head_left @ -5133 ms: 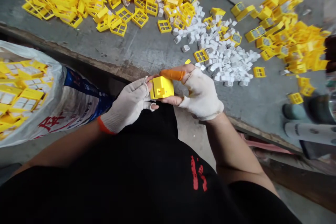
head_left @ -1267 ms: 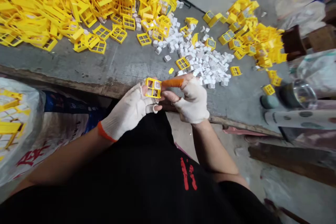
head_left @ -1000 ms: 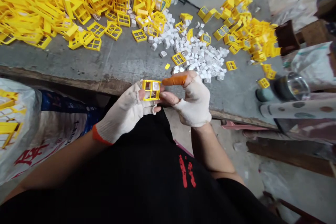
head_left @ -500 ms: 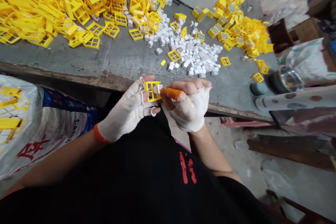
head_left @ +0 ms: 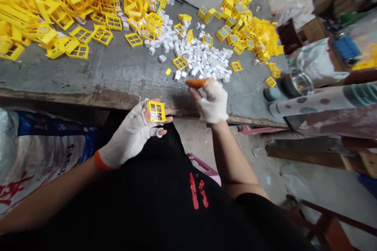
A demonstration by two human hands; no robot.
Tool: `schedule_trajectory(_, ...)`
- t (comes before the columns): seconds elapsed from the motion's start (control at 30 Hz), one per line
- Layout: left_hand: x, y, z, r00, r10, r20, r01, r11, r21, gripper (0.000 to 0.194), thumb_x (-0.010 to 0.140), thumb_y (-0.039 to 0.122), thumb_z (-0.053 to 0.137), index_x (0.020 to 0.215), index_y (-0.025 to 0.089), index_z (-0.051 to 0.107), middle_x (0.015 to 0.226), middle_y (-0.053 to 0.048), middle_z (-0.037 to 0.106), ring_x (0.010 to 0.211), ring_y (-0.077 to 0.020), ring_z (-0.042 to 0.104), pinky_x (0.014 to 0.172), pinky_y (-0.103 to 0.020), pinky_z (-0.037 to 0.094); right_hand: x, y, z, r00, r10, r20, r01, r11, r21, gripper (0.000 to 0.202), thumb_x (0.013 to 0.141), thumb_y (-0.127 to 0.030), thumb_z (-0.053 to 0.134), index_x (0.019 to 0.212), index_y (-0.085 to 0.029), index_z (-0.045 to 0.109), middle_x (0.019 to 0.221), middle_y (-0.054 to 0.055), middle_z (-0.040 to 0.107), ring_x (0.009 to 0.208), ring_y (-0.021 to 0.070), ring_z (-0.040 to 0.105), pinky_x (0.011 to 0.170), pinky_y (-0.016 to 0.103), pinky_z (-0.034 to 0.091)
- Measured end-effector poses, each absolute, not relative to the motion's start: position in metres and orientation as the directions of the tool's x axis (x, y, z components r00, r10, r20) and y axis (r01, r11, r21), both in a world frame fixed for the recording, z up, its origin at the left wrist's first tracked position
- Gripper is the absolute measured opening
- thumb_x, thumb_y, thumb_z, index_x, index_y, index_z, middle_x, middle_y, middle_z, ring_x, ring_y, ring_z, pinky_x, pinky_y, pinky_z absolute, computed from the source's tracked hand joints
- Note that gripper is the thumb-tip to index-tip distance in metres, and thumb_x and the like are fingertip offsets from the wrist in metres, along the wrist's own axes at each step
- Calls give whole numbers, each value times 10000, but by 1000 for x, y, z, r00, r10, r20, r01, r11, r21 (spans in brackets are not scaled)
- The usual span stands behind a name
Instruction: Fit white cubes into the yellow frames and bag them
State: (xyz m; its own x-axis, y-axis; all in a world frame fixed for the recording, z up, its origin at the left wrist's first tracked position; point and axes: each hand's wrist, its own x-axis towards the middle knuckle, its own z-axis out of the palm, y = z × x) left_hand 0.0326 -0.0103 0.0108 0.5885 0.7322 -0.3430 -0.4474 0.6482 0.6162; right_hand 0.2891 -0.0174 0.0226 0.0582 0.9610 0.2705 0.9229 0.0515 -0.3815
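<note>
My left hand (head_left: 132, 133), in a white fingerless glove with an orange cuff, holds a small yellow window frame (head_left: 156, 111) between thumb and fingers, below the table edge. A white patch shows in the frame's lower left pane; I cannot tell whether it is a white piece or the glove behind. My right hand (head_left: 212, 100), gloved too and with an orange cover on the index finger, hovers above the table edge. Its thumb and index finger are apart with nothing visible between them. Just beyond lies a heap of small white blocks (head_left: 203, 60).
A large pile of yellow frames (head_left: 64, 4) covers the table's left side; a smaller yellow pile (head_left: 253, 31) lies to the right. A patterned cylinder (head_left: 309, 100) and a clear bowl (head_left: 300, 82) are at the right end. A printed sack (head_left: 53, 145) stands lower left.
My right hand has moved away from the yellow window frame, up toward the white blocks, and no longer holds a white piece. My left hand keeps the frame. The view has shifted right.
</note>
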Motion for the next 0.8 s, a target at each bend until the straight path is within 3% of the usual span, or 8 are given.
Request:
schedule_trajectory(0.1, 33, -6, 10, 541, 745, -390, -439, 646, 624, 607, 743, 510, 1066, 1188, 239, 756, 1119, -69, 824, 973, -265, 814, 675, -279, 609, 300, 29, 11, 267, 958, 107, 942, -236, -238, 232, 1043, -313, 725, 1238, -249, 834, 1190, 115, 860, 1181, 353, 737, 1080, 553, 472)
schedule_trajectory(0.27, 32, -1, 11, 481, 753, -449, -413, 647, 642, 496, 846, 502, 986, 1203, 231, 773, 1089, -65, 807, 920, -239, 800, 664, -273, 604, 284, 69, -8, 245, 959, 142, 959, -218, -180, 213, 1021, -404, 771, 1141, -227, 772, 1156, 151, 869, 1173, 377, 729, 1077, 562, 459)
schedule_trajectory(0.33, 31, 1, 12, 467, 754, -462, -420, 649, 634, 454, 853, 489, 974, 1164, 226, 774, 1069, -60, 797, 881, -232, 790, 642, -276, 600, 282, 65, -13, 237, 955, 178, 948, -187, -257, 149, 999, -344, 770, 1094, -229, 763, 1105, 135, 861, 1104, 348, 742, 1069, 568, 478)
schedule_trajectory(0.4, 32, 3, 11, 458, 758, -465, -429, 646, 631, 425, 864, 484, 962, 1141, 222, 774, 1065, -61, 795, 848, -225, 779, 620, -277, 596, 283, 51, -16, 212, 954, 214, 902, -107, -419, 128, 975, -300, 759, 1091, -245, 767, 1036, 79, 842, 981, 285, 743, 1051, 548, 515)
schedule_trajectory(0.5, 34, 5, 10, 463, 761, -455, -439, 643, 628, 361, 905, 447, 929, 1139, 216, 779, 1064, -67, 798, 844, -225, 776, 594, -267, 582, 277, 16, -19, 179, 934, 308, 692, 103, -714, 155, 985, -364, 755, 1110, -275, 777, 999, 20, 811, 889, 221, 728, 951, 457, 591)
schedule_trajectory(0.57, 36, 4, 9, 491, 753, -437, -447, 649, 616, 323, 920, 407, 922, 1144, 220, 784, 1071, -68, 808, 868, -227, 783, 601, -262, 583, 266, -9, -20, 180, 918, 352, 553, 202, -809, 179, 997, -430, 771, 1092, -278, 778, 1034, 26, 804, 923, 217, 738, 900, 417, 617)
schedule_trajectory(0.67, 38, 1, 9, 529, 750, -397, -469, 649, 600, 298, 914, 353, 934, 1151, 239, 794, 1135, -62, 829, 939, -231, 796, 658, -270, 616, 246, -39, -19, 171, 908, 383, 507, 252, -824, 210, 1007, -469, 786, 1077, -272, 774, 1094, 55, 798, 999, 239, 753, 900, 421, 629)
schedule_trajectory(0.8, 39, -6, 10, 529, 759, -379, -478, 636, 606, 292, 895, 286, 941, 1158, 251, 819, 1188, -54, 838, 1022, -228, 797, 725, -271, 653, 235, -57, -11, 125, 852, 509, 593, 347, -726, 215, 1042, -498, 774, 1049, -283, 785, 1027, 45, 805, 936, 250, 750, 887, 453, 614)
